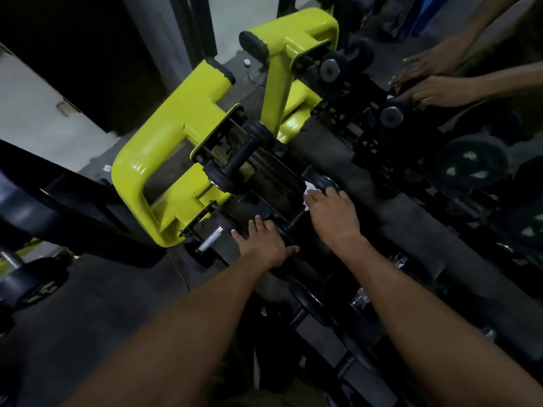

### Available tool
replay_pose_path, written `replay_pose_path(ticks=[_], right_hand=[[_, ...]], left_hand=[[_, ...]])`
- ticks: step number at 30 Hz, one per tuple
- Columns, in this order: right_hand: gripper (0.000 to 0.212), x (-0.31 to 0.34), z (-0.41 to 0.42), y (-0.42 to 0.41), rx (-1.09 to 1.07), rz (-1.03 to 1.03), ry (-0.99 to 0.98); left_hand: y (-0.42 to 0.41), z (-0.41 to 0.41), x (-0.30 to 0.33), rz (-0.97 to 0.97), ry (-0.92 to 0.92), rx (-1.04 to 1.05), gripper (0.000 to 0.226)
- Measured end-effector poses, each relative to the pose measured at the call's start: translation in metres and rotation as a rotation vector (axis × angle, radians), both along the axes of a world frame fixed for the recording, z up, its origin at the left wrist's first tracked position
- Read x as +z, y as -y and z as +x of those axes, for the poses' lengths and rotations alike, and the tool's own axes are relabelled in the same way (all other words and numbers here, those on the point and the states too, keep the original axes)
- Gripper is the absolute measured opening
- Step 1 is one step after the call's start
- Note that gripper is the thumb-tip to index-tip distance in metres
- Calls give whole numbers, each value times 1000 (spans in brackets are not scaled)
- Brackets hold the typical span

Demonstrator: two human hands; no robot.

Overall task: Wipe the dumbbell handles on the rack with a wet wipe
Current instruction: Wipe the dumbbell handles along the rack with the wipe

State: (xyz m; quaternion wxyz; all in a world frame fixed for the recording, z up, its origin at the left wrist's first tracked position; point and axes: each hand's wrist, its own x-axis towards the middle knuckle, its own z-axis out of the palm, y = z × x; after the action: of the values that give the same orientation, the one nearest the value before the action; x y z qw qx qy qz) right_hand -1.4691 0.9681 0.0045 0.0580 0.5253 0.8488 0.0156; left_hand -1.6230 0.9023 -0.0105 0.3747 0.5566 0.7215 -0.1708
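Observation:
A small black dumbbell (pixel 293 223) lies on the dark rack (pixel 264 177) in the middle of the view. My left hand (pixel 261 240) rests on its near head with the fingers spread flat. My right hand (pixel 330 214) grips a white wet wipe (pixel 309 191) around the far part of the dumbbell's handle; only a corner of the wipe shows past my fingers. Another black dumbbell (pixel 238 160) lies farther along the rack, beside the yellow frame.
The rack's yellow-green frame (pixel 152 160) curves round at left. A mirror at the right reflects hands (pixel 435 80) and more dumbbells (pixel 470 160). A chrome handle (pixel 210 239) sticks out left of my left hand. Further dumbbells (pixel 311 301) lie on the rack nearer me.

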Motion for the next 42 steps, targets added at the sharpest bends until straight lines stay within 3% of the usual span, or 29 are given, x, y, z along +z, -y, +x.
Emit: replay_pose_path(ticks=[2, 6, 9, 14, 18, 22, 24, 28, 31, 36, 40, 42], right_hand=[[33, -4, 1, 9, -30, -23, -67], [17, 0, 4, 36, -282, -167, -462], [22, -7, 0, 45, -464, -210, -738], [21, -24, -13, 31, -980, -177, -1139], [9, -27, -23, 20, -1331, -344, -1617], [24, -29, -21, 7, -1468, -573, -1883], [31, -30, -15, 6, -1451, -737, -1873], [28, -31, -11, 23, -1291, -1011, -1440], [27, -34, -16, 33, -1132, -983, -1330], [35, -47, -20, 36, -1065, -917, -1329], [15, -57, -27, 49, -1049, -855, -1192], [17, -72, -27, 50, -1058, -825, -1117]], left_hand=[[0, -1, -1, -5, -1, 5, 112], [-2, -2, -6, -29, -1, 1, 118], [-2, -3, -7, -31, 7, 2, 118], [-2, -3, -7, -33, 5, -16, 119], [-2, -4, -9, -34, -10, -31, 121], [-4, -5, -12, -26, -12, -53, 121], [-4, -6, -14, -25, -13, -61, 121], [-6, -8, -16, -29, 1, -72, 120], [-7, -7, -17, -65, 38, -56, 120], [-22, -19, -14, -107, 58, -93, 121], [-36, -30, -23, -170, 91, -152, 127], [-42, -34, -27, -202, 106, -182, 131]])
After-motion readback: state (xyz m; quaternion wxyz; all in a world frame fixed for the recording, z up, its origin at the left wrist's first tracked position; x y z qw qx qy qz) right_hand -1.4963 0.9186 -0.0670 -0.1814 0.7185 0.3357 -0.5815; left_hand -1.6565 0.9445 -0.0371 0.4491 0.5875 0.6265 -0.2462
